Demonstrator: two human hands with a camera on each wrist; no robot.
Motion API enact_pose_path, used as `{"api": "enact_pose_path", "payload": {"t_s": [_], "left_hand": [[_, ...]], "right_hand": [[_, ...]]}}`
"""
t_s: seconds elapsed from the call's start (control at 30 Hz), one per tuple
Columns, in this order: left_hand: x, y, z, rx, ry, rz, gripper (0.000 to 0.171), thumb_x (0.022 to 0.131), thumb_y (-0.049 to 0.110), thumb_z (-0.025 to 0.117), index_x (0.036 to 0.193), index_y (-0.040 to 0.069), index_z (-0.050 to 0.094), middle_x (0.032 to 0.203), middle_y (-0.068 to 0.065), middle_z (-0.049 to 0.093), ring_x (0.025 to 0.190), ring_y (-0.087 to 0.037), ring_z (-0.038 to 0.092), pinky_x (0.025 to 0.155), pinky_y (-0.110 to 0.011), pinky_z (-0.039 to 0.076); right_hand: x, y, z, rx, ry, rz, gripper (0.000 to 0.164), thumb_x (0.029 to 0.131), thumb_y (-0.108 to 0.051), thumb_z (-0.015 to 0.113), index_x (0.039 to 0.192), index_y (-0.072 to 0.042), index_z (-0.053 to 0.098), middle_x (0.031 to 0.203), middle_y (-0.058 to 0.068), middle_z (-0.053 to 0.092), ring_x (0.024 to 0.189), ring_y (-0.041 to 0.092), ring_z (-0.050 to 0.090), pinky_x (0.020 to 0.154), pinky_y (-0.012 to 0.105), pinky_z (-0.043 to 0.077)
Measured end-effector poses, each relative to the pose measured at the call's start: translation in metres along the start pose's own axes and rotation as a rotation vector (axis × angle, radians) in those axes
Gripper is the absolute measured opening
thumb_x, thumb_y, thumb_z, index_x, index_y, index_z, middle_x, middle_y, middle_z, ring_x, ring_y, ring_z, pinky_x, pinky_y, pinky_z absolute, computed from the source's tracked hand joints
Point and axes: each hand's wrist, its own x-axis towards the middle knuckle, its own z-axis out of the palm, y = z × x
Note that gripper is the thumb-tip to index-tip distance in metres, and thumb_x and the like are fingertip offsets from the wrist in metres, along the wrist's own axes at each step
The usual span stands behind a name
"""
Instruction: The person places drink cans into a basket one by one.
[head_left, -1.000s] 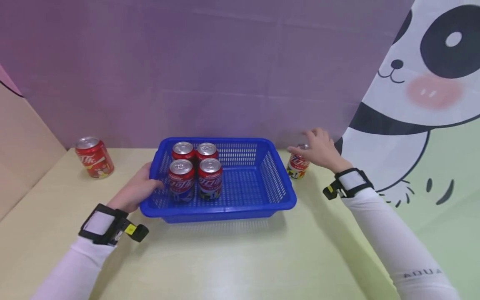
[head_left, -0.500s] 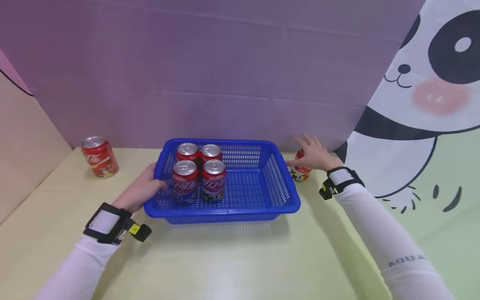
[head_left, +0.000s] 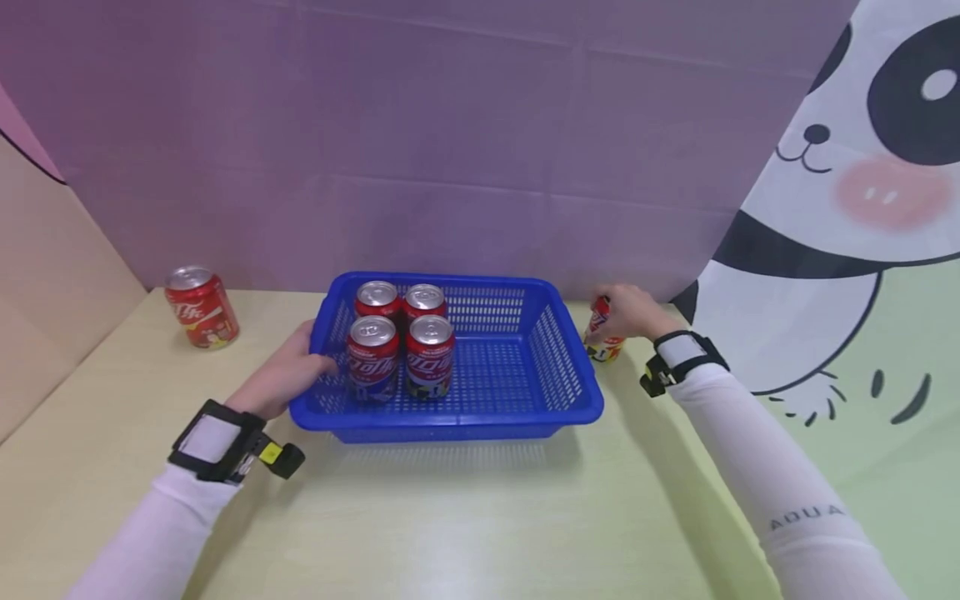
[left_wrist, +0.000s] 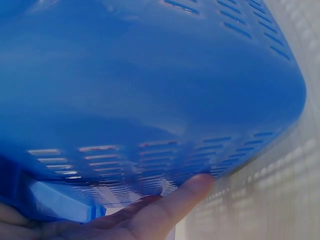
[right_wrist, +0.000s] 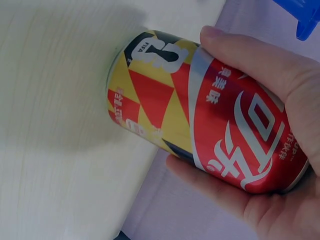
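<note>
My left hand grips the left rim of a blue plastic basket, with the thumb over the edge. From the left wrist, fingers show against the slotted basket wall. Several red soda cans stand upright in the basket's left half. Just right of the basket, my right hand is wrapped around a red and yellow soda can. The right wrist view shows thumb and fingers on opposite sides of that can, whose top end is hidden by the palm.
Another red soda can stands on the pale wooden table at the far left, near the back edge. A purple sheet hangs behind the table. On the right is a wall with a panda picture.
My right hand has come down over the can beside the basket, and its spread fingers have closed around it. The left hand keeps hold of the basket rim. The whole view has shifted slightly.
</note>
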Motion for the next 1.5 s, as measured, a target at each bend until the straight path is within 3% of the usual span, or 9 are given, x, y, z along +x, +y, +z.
{"api": "enact_pose_path", "payload": {"t_s": [0.3,0.5,0.73,0.83,1.03,1.23,1.33,1.5], "left_hand": [[-0.002,0.001,-0.001,0.013,-0.003,-0.006,0.079,0.086,-0.008,0.047,0.151,-0.011,0.003,0.149,-0.038,0.021,0.131,-0.054,0.031,0.100,-0.067,0.033],[-0.002,0.003,-0.001,0.010,-0.004,0.003,0.079,0.085,-0.009,0.047,0.151,-0.010,0.004,0.149,-0.038,0.022,0.130,-0.054,0.033,0.099,-0.067,0.034],[-0.002,0.003,-0.001,0.013,-0.003,0.004,0.080,0.085,-0.009,0.047,0.151,-0.011,0.002,0.148,-0.039,0.021,0.130,-0.055,0.031,0.099,-0.069,0.033],[-0.002,0.002,-0.001,0.015,0.005,-0.005,0.080,0.085,-0.009,0.047,0.151,-0.011,0.002,0.149,-0.039,0.020,0.131,-0.054,0.030,0.100,-0.069,0.031],[-0.001,0.001,0.001,0.016,0.011,-0.009,0.079,0.084,-0.009,0.047,0.151,-0.010,0.005,0.149,-0.036,0.023,0.131,-0.051,0.032,0.102,-0.067,0.031],[0.000,0.002,0.004,0.009,0.020,0.000,0.081,0.083,-0.009,0.048,0.152,-0.009,0.006,0.148,-0.036,0.025,0.130,-0.050,0.034,0.102,-0.066,0.032],[0.001,0.001,0.006,0.015,0.024,0.021,0.078,0.082,-0.010,0.048,0.151,-0.010,0.011,0.147,-0.035,0.030,0.128,-0.048,0.037,0.102,-0.066,0.033],[0.005,0.000,0.011,0.004,0.022,0.077,0.071,0.080,-0.014,0.047,0.147,-0.010,0.024,0.140,-0.031,0.042,0.123,-0.042,0.044,0.102,-0.062,0.035]], "right_hand": [[-0.004,-0.005,-0.005,0.040,0.029,0.040,0.051,0.061,-0.031,0.093,0.095,-0.006,0.064,0.088,0.013,0.063,0.080,0.033,0.060,0.065,0.043,0.053],[-0.010,-0.020,-0.034,0.075,0.073,0.030,0.046,0.067,-0.027,0.090,0.095,-0.003,0.063,0.089,0.015,0.065,0.078,0.032,0.064,0.063,0.043,0.056],[-0.006,-0.052,-0.076,0.051,0.325,-0.144,0.045,0.068,-0.019,0.090,0.101,-0.001,0.066,0.088,0.014,0.062,0.081,0.028,0.055,0.060,0.039,0.047],[-0.006,-0.075,-0.085,0.086,0.365,-0.222,0.047,0.070,-0.021,0.089,0.106,-0.001,0.067,0.090,0.012,0.061,0.082,0.025,0.053,0.060,0.037,0.046],[-0.003,-0.132,-0.080,0.155,0.252,-0.333,0.047,0.069,-0.023,0.090,0.106,-0.004,0.068,0.089,0.007,0.063,0.077,0.020,0.057,0.059,0.033,0.050],[0.012,-0.172,-0.051,0.064,0.062,-0.437,0.043,0.069,-0.028,0.089,0.098,-0.006,0.065,0.080,0.002,0.060,0.070,0.017,0.056,0.055,0.029,0.049],[0.020,-0.184,-0.037,0.001,-0.022,-0.442,0.044,0.068,-0.030,0.089,0.094,-0.007,0.063,0.075,0.001,0.055,0.068,0.016,0.051,0.055,0.028,0.043],[0.031,-0.194,-0.023,-0.027,-0.135,-0.379,0.048,0.067,-0.027,0.090,0.099,-0.002,0.063,0.083,0.003,0.062,0.077,0.018,0.059,0.062,0.029,0.051]]}}
